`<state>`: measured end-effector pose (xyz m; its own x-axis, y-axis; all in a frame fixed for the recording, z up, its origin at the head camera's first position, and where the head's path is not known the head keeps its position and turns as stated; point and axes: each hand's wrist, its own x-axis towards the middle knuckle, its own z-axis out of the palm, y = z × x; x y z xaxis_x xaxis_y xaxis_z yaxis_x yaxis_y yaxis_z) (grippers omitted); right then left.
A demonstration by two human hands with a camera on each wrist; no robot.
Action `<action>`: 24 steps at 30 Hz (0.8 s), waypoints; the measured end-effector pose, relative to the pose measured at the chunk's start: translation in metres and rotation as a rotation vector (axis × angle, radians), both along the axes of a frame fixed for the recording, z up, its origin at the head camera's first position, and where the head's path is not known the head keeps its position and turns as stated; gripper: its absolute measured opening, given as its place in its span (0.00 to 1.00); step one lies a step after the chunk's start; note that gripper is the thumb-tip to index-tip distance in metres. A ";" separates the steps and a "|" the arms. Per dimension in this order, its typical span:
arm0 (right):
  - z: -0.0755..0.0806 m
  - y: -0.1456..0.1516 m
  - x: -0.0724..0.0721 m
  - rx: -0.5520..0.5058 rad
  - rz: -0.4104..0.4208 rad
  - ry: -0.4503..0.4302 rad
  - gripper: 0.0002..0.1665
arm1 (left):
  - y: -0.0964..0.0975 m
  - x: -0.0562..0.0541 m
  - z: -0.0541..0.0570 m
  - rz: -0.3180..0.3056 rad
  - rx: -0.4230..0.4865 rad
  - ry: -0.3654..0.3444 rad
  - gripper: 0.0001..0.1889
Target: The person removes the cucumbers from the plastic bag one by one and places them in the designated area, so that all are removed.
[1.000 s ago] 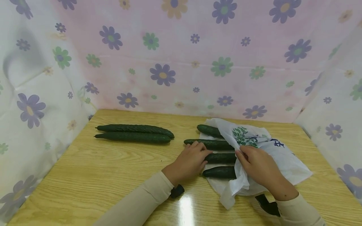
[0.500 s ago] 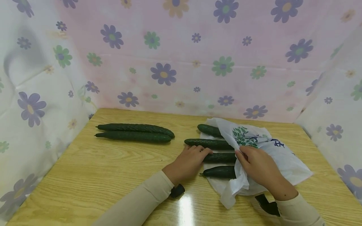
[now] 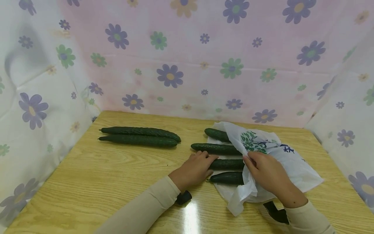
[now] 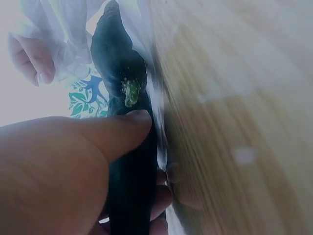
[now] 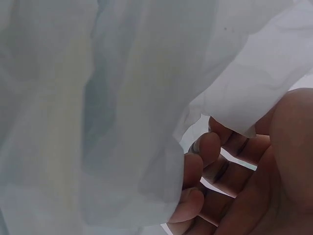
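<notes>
My left hand (image 3: 193,169) grips the near end of a dark green cucumber (image 3: 227,164), whose other end lies inside a white plastic bag (image 3: 292,169). In the left wrist view, the thumb (image 4: 129,125) lies across this cucumber and the fingertips (image 4: 162,198) curl round its far side. My right hand (image 3: 268,172) pinches the bag's mouth edge; the right wrist view shows its curled fingers (image 5: 193,171) at the thin plastic. Three other cucumbers stick partly out of the bag: one at the back (image 3: 217,134), one beyond the held cucumber (image 3: 215,149), and one nearer me (image 3: 227,178).
Two long cucumbers, a rear one (image 3: 140,131) and a front one (image 3: 138,140), lie side by side at the back left of the wooden table (image 3: 117,175). A flowered cloth (image 3: 193,81) hangs behind the table and along both sides.
The left fingertips have drawn slightly toward me, away from the cucumber beyond the held one. The right hand keeps its place on the bag. The head view has shifted a little.
</notes>
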<state>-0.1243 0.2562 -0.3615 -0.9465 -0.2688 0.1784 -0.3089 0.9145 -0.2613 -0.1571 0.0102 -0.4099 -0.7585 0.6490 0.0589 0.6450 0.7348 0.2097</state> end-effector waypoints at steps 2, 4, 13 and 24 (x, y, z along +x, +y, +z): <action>0.000 0.000 0.000 0.000 0.002 0.002 0.21 | 0.001 0.000 0.000 0.010 0.001 -0.009 0.27; 0.000 0.000 0.000 0.000 0.002 0.004 0.22 | 0.002 0.000 -0.001 0.018 0.000 -0.016 0.27; 0.001 0.000 0.000 -0.001 0.006 0.006 0.21 | 0.004 0.000 -0.002 0.048 -0.003 -0.027 0.26; 0.000 0.001 -0.001 0.002 0.007 0.006 0.21 | 0.004 0.001 0.001 0.084 0.038 -0.036 0.26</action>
